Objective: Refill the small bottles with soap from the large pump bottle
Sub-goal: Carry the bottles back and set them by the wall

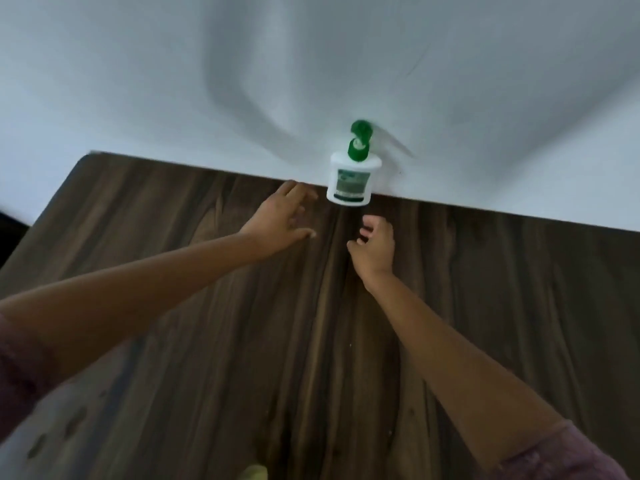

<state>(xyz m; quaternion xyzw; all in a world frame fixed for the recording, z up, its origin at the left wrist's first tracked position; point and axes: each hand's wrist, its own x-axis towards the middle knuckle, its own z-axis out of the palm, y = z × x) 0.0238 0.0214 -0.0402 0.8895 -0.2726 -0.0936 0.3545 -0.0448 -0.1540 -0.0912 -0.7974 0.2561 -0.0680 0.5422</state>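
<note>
Step in hand, as I judge it: fetch the pump bottle (350,181) forward so refilling can begin. No small bottles are in view.

Both arms are stretched across the bench (485,289). The left hand (282,218) is empty, fingers (301,194) spread wide and nearly straight. The right hand (375,242) is also empty, fingers (369,223) loosely curled with a gap to the thumb. The frame is blurred and the fingertips are not sharp.

To do it well:
- Grip the white body low, around the label, not the green pump head (360,140). A pull on the head could tilt the bottle or press out soap.
- One hand wraps the body while the other steadies the base or stands ready near it.
- Lift or slide straight toward the near edge and keep it upright.
- The bottle looks broad and squat, so the grip must open wide.

Position: the bottle stands upright at the far edge of the bench, against the white wall (173,81). It lies beyond and between the two hands. The left fingers are just beside its lower left side but not touching. The right fingers are near its base, in front of it, with bare bench showing between.

A pale yellowish thing (254,472) sits at the bottom edge, too blurred to identify.
</note>
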